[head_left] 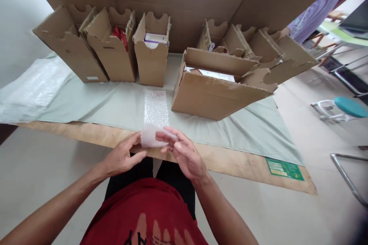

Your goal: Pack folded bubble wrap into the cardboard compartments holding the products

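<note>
A strip of bubble wrap [156,108] lies on the pale green cloth [115,107] and runs toward me over the table's front edge. Its near end is rolled into a small white bundle [149,136]. My left hand [123,157] pinches that bundle from the left with thumb and fingertips. On the bundle's right side my right hand [184,153] curls its fingers around it. What the roll holds inside is hidden.
Three upright cardboard bins [113,49] stand at the back left, two with items in them. A large open carton [212,88] sits right of the strip, more bins [258,46] behind it. Bubble wrap sheets [37,84] lie far left. A teal stool [347,107] stands at right.
</note>
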{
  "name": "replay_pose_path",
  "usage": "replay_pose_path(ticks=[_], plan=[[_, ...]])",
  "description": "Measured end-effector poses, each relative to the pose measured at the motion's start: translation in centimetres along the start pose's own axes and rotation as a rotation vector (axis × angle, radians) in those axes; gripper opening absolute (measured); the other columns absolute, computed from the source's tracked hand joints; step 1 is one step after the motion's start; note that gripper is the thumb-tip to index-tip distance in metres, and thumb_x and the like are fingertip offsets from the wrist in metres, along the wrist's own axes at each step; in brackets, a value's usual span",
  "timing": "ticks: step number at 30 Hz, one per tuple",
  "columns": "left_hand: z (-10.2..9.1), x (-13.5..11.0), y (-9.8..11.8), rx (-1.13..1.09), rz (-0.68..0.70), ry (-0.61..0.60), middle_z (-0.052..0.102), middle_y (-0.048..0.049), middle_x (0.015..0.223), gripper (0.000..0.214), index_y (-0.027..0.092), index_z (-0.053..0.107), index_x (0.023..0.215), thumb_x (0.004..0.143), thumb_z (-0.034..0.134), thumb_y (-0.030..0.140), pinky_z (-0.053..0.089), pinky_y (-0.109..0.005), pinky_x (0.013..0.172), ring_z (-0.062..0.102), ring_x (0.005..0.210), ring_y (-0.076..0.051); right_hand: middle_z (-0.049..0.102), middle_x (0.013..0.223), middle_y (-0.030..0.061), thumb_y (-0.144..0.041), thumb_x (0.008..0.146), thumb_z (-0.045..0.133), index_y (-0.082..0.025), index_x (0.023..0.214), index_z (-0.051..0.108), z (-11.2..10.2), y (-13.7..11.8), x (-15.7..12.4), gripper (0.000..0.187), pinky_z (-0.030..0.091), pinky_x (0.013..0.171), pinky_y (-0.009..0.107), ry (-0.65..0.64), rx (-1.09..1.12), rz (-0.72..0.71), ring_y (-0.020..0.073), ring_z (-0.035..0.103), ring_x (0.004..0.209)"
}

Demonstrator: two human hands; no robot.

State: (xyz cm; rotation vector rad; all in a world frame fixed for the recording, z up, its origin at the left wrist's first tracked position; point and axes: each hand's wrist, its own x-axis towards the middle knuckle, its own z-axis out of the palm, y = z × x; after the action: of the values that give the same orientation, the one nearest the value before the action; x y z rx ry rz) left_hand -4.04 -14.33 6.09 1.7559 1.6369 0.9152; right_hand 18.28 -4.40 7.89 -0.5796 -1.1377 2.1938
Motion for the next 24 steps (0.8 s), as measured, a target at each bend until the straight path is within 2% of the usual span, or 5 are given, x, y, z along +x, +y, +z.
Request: replay_pose_path(ticks=[3,7,13,21,24], plan=[[1.7,1.0,0.0,-0.071,-0.143,0.230,0.074,-0.0011,0.081,0.051,0.015,0.050,0.147,0.101,0.052,0.035,0.058,-0.035,0.084,0.072,0.082,-0.019,0.067,0.139,0.0114,-0.043,0.084,0.080,-0.026,0.133,0.063,0.0,0.4,3.1,0.055,0.055,0.091,0.036,0.080,0.034,0.027,0.0285,0.060,0.132],[3.7,1.9,-0.3,0.106,-0.110,0.470,0.072,-0.0008,0.082,0.047,0.015,0.055,0.142,0.097,0.056,0.029,0.053,-0.038,0.092,0.068,0.084,-0.020,0.065,0.140,0.0120,-0.040,0.078,0.086,-0.028,0.155,0.038,-0.2,1.4,4.4,0.092,0.057,0.092,0.037,0.216,0.013,0.100,0.0272,0.063,0.128],[3.8,2.1,-0.3,0.514,-0.018,0.485,0.070,-0.0056,0.086,0.034,0.017,0.066,0.129,0.096,0.059,0.023,0.050,-0.041,0.085,0.062,0.084,-0.025,0.059,0.148,0.0108,-0.043,0.086,0.079,-0.035,0.162,0.027,-0.8,1.9,3.8,0.092,0.058,0.099,0.043,0.153,-0.108,0.047,0.0269,0.061,0.132],[2.2,1.8,-1.3,0.602,0.149,0.475,0.064,-0.0166,0.118,0.027,0.016,0.070,0.122,0.097,0.065,0.027,0.054,-0.046,0.092,0.063,0.104,-0.030,0.063,0.145,0.0158,-0.016,0.095,0.061,-0.020,0.132,0.065,-2.6,1.3,1.2,0.038,0.047,0.109,0.057,-0.031,-1.491,-0.463,0.0356,0.053,0.139],[1.6,1.6,-1.0,0.574,0.268,0.422,0.061,-0.0201,0.135,0.029,0.017,0.068,0.123,0.096,0.067,0.028,0.051,-0.052,0.103,0.060,0.124,-0.035,0.069,0.137,0.0163,-0.015,0.102,0.055,-0.017,0.121,0.069,-2.9,1.6,1.2,0.024,0.051,0.098,0.050,-0.056,-1.722,-0.567,0.0330,0.063,0.124]])
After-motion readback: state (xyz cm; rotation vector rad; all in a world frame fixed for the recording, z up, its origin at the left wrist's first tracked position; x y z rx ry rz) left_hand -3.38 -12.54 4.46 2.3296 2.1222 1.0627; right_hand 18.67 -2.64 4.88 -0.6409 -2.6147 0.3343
